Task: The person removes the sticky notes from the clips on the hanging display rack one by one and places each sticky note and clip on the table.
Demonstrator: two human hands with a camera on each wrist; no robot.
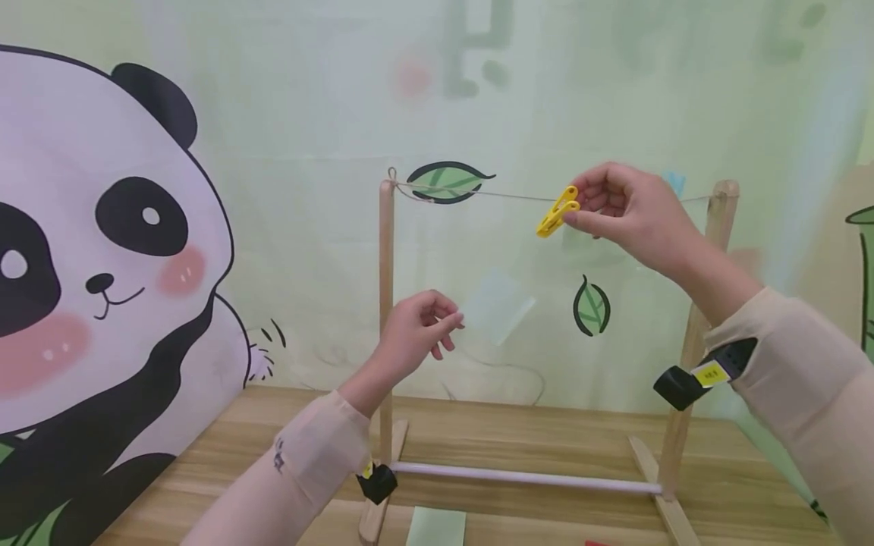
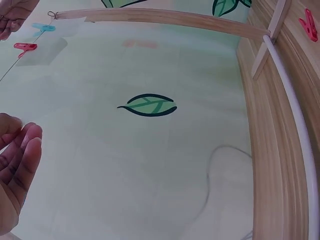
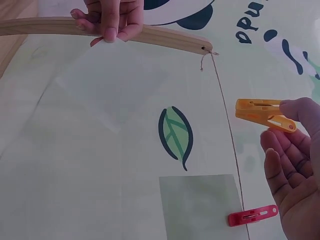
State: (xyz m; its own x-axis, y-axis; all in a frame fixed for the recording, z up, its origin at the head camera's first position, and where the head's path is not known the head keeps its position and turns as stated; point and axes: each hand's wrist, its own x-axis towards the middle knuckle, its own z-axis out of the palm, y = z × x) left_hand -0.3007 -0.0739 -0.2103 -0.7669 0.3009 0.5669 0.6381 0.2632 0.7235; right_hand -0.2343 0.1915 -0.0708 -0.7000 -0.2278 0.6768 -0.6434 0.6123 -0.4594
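My left hand (image 1: 419,326) pinches a corner of a pale blue paper sheet (image 1: 501,307), which hangs tilted below the string (image 1: 505,196). In the right wrist view, the thumb of that hand lies on the corner of the sheet (image 3: 112,82). My right hand (image 1: 631,216) holds a yellow clothespin (image 1: 558,212) between thumb and fingers, close to the string. The same yellow clothespin (image 3: 257,111) appears beside the string in the right wrist view, apart from it there. A red clothespin (image 3: 252,215) grips the string, with a grey-green paper (image 3: 200,207) hanging beside it.
The string spans two wooden posts (image 1: 386,303), joined low by a white bar (image 1: 526,478). A blue clothespin (image 2: 44,27) also sits on the string. On the wooden table (image 1: 300,425) lie a green paper (image 1: 437,528) and a red clothespin (image 2: 309,25).
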